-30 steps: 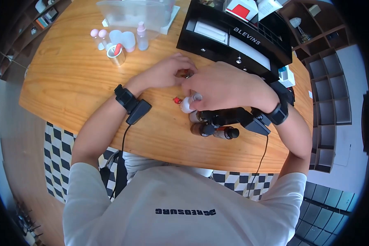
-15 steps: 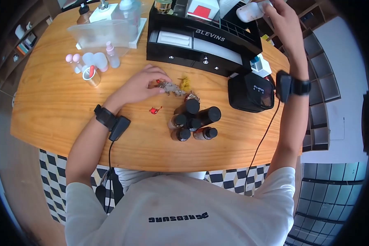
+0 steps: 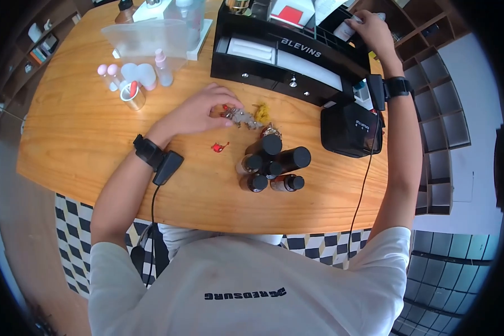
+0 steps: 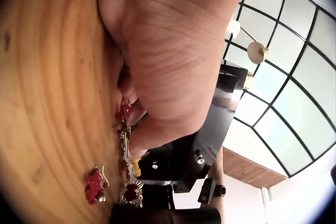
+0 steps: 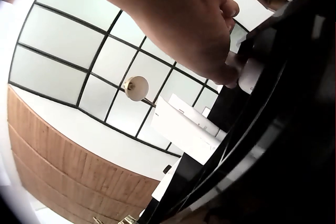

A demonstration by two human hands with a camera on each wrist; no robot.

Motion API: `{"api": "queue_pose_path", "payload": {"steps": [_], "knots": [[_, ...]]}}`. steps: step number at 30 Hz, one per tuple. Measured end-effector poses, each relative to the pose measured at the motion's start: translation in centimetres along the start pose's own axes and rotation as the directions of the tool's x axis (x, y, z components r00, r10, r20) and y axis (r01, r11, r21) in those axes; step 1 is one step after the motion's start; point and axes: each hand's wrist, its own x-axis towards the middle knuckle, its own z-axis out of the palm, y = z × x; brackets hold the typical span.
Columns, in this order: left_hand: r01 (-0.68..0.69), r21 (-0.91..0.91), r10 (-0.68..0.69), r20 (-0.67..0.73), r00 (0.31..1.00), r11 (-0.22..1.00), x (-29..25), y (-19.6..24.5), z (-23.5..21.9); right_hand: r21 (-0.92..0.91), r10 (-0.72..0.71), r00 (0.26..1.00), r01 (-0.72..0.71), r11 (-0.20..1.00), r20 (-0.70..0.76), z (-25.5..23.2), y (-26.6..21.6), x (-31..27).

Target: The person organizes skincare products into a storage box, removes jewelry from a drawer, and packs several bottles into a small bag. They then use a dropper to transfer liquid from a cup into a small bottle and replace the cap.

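My right hand [image 3: 375,36] is reached out over the far right end of the black organizer [image 3: 274,73], its fingers gripping a white bottle [image 3: 344,31]. In the right wrist view the white bottle [image 5: 251,76] is tilted down at the organizer's top compartments, thumb against it. My left hand [image 3: 200,110] rests on the table, thumb and fingers curled round a silver ornament [image 3: 242,117] with red beads [image 4: 124,111]. A yellow piece [image 3: 262,113] lies just right of it, and a red earring [image 3: 219,147] nearer me.
Several black-capped bottles [image 3: 271,144] stand close together in front of me, beside a beaded ornament [image 3: 273,130]. A black box [image 3: 350,130] sits on the right. At the left are a metal cup [image 3: 133,98], a pink-capped spray bottle [image 3: 163,70] and a clear plastic holder [image 3: 145,45].
My right hand has gone from the table middle to the organizer's far right end, then lowered the white bottle towards its compartments. The left hand stays by the ornaments.
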Motion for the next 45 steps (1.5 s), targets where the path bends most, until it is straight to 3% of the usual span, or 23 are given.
{"api": "queue_pose_path", "payload": {"steps": [3,5,6,7,9,11,13,15,17,18,22,24,25,26,27,32,34,36,39,45], "knots": [[-0.015,0.052,0.014,0.007,1.0,0.999,0.2,0.0,0.1,-0.036,-0.031,0.999,0.03,0.999,-0.037,0.1,-0.7,-0.9],[0.0,0.052,0.0,0.001,1.0,0.999,0.2,0.2,0.2,-0.016,-0.079,0.91,0.08,0.997,-0.407,-4.2,-5.6,-3.8],[0.007,0.057,-0.007,-0.01,1.0,0.998,0.3,0.1,0.2,0.177,0.087,0.895,-0.009,0.984,-0.437,-5.8,-7.0,-4.4],[0.01,0.058,-0.009,-0.014,1.0,0.998,0.3,0.0,0.3,0.179,0.084,0.895,-0.005,0.984,-0.437,-6.5,-7.4,-5.6],[-0.009,-0.011,0.008,-0.049,0.999,1.0,0.2,-0.5,0.6,0.573,0.24,0.918,-0.018,0.819,-0.315,-7.8,-8.1,-8.5],[0.052,-0.046,-0.053,-0.02,0.998,0.998,0.2,0.1,0.3,0.779,0.141,0.974,0.051,0.625,-0.176,-8.6,-11.9,-13.1],[0.11,-0.07,-0.109,0.012,0.994,0.991,0.3,0.3,0.3,0.83,-0.055,0.998,0.027,0.557,0.005,-7.0,-15.3,-17.4],[0.12,-0.136,-0.126,-0.039,0.991,0.983,0.3,0.0,0.8,0.744,-0.254,0.929,-0.035,0.667,0.271,-6.2,-17.0,-19.2],[0.131,-0.116,-0.135,-0.026,0.991,0.985,0.4,-0.1,0.7,0.78,-0.401,0.855,-0.007,0.626,0.328,-4.3,-17.4,-19.7],[0.138,-0.106,-0.141,-0.02,0.99,0.985,0.4,-0.1,0.6,0.837,-0.455,0.865,0.08,0.541,0.211,-2.3,-17.6,-20.1],[0.133,-0.148,-0.141,-0.041,0.989,0.98,0.1,0.4,0.4,0.842,-0.399,0.909,0.122,0.525,0.118,-1.6,-17.8,-20.8],[0.131,-0.101,-0.139,-0.083,0.987,0.986,0.0,1.0,0.2,0.704,-0.208,0.962,0.271,0.656,-0.177,-2.9,-18.2,-20.7],[0.13,-0.091,-0.136,-0.071,0.988,0.987,0.1,1.4,0.1,0.706,-0.194,0.964,0.265,0.656,-0.182,-3.0,-17.9,-20.3],[0.116,-0.082,-0.124,-0.095,0.988,0.99,0.1,1.7,0.0,0.586,-0.163,0.906,0.382,0.714,-0.391,-2.8,-17.5,-19.9],[0.103,-0.074,-0.111,-0.119,0.987,0.992,0.2,1.9,-0.1,0.436,-0.151,0.801,0.461,0.772,-0.58,-2.8,-17.2,-19.7],[0.009,-0.011,-0.011,-0.19,0.982,1.0,-0.2,2.7,-0.8,0.402,-0.129,0.895,0.315,0.86,-0.426,-1.1,-16.1,-19.5],[0.01,0.028,-0.005,-0.188,0.982,1.0,-0.2,3.1,-1.2,0.365,-0.147,0.904,0.306,0.88,-0.402,-0.6,-16.0,-19.8],[-0.082,0.138,0.116,-0.258,0.959,0.987,-0.2,3.3,-1.4,0.311,-0.178,0.899,0.316,0.897,-0.4,-0.2,-16.0,-19.8],[-0.139,0.257,0.205,-0.249,0.947,0.956,-0.3,4.2,-2.2,0.32,-0.159,0.897,0.306,0.897,-0.412,0.1,-15.8,-19.8],[-0.107,0.204,0.16,-0.264,0.951,0.973,-0.4,4.4,-2.3,0.335,-0.153,0.903,0.301,0.893,-0.402,-0.9,-16.8,-20.6]]}}
